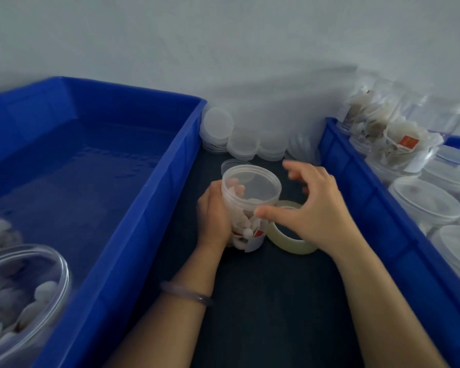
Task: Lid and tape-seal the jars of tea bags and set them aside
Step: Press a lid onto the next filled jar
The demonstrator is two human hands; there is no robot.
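Note:
A clear plastic jar of tea bags (250,205) stands on the dark table between two blue crates, with a translucent lid on top. My left hand (213,216) grips the jar's left side. My right hand (314,205) hovers just right of the jar with spread fingers, its thumb near the jar wall; it holds nothing. A roll of clear tape (290,235) lies flat on the table beside the jar, partly under my right hand. Stacks of spare lids (242,139) sit against the wall behind the jar.
A large blue crate (133,208) on the left holds a jar of tea bags (19,293) at its near corner. A second blue crate (361,197) on the right is packed with several jars of tea bags. A white wall stands behind.

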